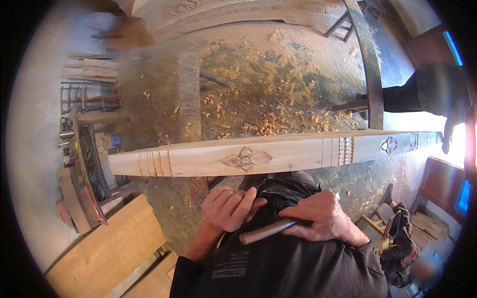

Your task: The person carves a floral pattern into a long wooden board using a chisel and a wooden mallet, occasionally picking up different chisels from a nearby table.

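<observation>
A long, pale wooden beam [298, 155] lies across in front of me, carved with flower motifs and bands of ridges. My right hand [322, 216] is closed round a short rod-shaped wooden tool handle [266, 232]. Its bare end points left across my black clothing [298, 258], and the rest of the tool is hidden in the hand. My left hand [231, 208] is closed, with curled fingers, just below the beam's near edge and against the black cloth at my lap. What its fingers hold, if anything, cannot be made out. Both hands are apart from the beam.
Wooden supports [189, 94] extend beyond the beam, and shavings [271, 124] litter the floor. Another carved board [238, 15] lies at the far side. A wooden panel [112, 243] is at lower left. One person [397, 248] sits at lower right; another [432, 92] is at far right.
</observation>
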`<action>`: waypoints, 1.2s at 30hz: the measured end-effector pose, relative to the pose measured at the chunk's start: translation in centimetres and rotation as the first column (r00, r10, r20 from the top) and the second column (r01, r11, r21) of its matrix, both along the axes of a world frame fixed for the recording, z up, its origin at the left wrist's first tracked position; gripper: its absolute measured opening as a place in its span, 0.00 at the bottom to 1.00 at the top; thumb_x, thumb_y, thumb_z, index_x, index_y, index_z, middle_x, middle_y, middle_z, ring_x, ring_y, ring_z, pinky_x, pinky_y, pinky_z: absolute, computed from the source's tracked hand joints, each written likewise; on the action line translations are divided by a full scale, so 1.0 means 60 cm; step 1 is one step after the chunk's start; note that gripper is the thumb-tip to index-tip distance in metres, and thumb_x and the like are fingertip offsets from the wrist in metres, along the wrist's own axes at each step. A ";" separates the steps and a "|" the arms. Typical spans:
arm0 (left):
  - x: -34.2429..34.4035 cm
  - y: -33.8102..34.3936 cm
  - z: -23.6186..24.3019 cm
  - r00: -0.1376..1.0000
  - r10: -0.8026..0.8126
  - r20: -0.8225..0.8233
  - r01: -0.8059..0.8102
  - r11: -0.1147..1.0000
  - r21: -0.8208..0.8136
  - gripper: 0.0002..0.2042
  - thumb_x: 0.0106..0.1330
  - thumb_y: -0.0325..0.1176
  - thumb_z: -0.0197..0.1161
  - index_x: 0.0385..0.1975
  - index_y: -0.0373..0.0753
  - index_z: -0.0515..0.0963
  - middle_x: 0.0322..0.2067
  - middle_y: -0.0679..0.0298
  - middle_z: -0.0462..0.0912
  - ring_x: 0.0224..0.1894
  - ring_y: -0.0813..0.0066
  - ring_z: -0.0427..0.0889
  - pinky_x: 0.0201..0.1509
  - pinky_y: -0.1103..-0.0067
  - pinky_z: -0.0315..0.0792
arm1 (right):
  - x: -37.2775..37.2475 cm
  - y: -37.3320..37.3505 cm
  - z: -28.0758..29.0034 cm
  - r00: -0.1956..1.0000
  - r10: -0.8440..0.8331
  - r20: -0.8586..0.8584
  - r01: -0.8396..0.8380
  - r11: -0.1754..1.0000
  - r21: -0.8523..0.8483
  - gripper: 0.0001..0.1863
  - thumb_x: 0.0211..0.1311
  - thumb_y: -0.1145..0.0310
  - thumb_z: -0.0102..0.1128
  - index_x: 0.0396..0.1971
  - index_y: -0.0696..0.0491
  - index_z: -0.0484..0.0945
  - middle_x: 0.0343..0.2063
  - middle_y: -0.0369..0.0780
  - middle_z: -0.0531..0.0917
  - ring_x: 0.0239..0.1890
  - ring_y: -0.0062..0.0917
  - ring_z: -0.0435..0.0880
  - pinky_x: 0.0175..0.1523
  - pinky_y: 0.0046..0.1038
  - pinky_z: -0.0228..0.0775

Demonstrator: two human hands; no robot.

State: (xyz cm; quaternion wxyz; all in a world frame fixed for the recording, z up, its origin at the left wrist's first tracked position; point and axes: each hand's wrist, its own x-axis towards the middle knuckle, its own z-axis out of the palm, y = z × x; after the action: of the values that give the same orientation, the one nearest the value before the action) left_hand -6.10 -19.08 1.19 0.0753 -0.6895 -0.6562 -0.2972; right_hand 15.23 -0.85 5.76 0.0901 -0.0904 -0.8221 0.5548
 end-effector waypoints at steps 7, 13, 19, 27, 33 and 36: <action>0.020 -0.001 -0.002 0.997 0.071 0.025 -0.072 0.997 0.021 0.20 0.62 0.35 0.81 0.51 0.36 0.84 0.25 0.69 0.79 0.21 0.76 0.75 0.25 0.77 0.64 | 0.004 -0.004 -0.005 0.997 -0.021 0.080 0.019 1.000 0.022 0.17 0.55 0.59 0.83 0.42 0.50 0.91 0.22 0.40 0.85 0.24 0.38 0.86 0.29 0.35 0.76; 0.019 -0.009 -0.007 0.994 0.107 0.025 -0.109 0.990 0.094 0.23 0.61 0.34 0.82 0.54 0.36 0.83 0.25 0.70 0.80 0.20 0.76 0.74 0.25 0.77 0.64 | -0.006 -0.003 0.011 0.993 0.047 0.105 -0.047 0.999 -0.001 0.15 0.60 0.63 0.80 0.43 0.54 0.89 0.25 0.45 0.85 0.27 0.43 0.87 0.32 0.37 0.79; 0.038 -0.027 -0.017 0.987 0.148 0.067 -0.153 0.985 0.078 0.25 0.61 0.34 0.82 0.59 0.40 0.82 0.27 0.69 0.83 0.22 0.73 0.77 0.26 0.75 0.67 | -0.018 -0.003 0.020 0.989 0.081 0.126 -0.085 0.996 0.024 0.15 0.61 0.63 0.79 0.43 0.54 0.89 0.26 0.46 0.86 0.29 0.44 0.88 0.33 0.38 0.79; 0.034 -0.022 -0.020 0.965 0.250 0.080 -0.247 0.968 -0.049 0.32 0.62 0.37 0.81 0.66 0.38 0.80 0.23 0.67 0.80 0.21 0.70 0.78 0.25 0.73 0.68 | -0.029 -0.006 0.022 0.986 0.108 0.125 -0.111 0.994 0.018 0.14 0.62 0.63 0.78 0.43 0.53 0.89 0.28 0.45 0.88 0.30 0.44 0.89 0.35 0.39 0.80; 0.026 -0.007 -0.041 0.925 0.369 0.096 -0.355 0.925 -0.133 0.35 0.63 0.45 0.79 0.70 0.42 0.78 0.18 0.69 0.74 0.16 0.70 0.73 0.22 0.72 0.66 | -0.033 -0.006 0.022 0.985 0.104 0.140 -0.112 0.993 0.048 0.14 0.63 0.61 0.77 0.43 0.53 0.89 0.29 0.45 0.88 0.32 0.44 0.89 0.36 0.39 0.82; 0.019 -0.006 -0.042 0.918 0.393 0.050 -0.389 0.918 -0.076 0.34 0.63 0.46 0.78 0.70 0.45 0.79 0.17 0.69 0.73 0.16 0.70 0.72 0.22 0.72 0.66 | -0.032 -0.009 0.017 0.990 0.073 0.119 -0.081 0.995 0.062 0.15 0.60 0.62 0.80 0.43 0.53 0.90 0.28 0.44 0.88 0.30 0.42 0.89 0.33 0.37 0.80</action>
State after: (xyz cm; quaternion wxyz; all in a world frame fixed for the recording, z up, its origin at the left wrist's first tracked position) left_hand -4.98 -19.46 -1.34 0.0897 -0.5366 -0.7920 -0.2769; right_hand 13.33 -1.41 6.80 0.0234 -0.0876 -0.8469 0.5240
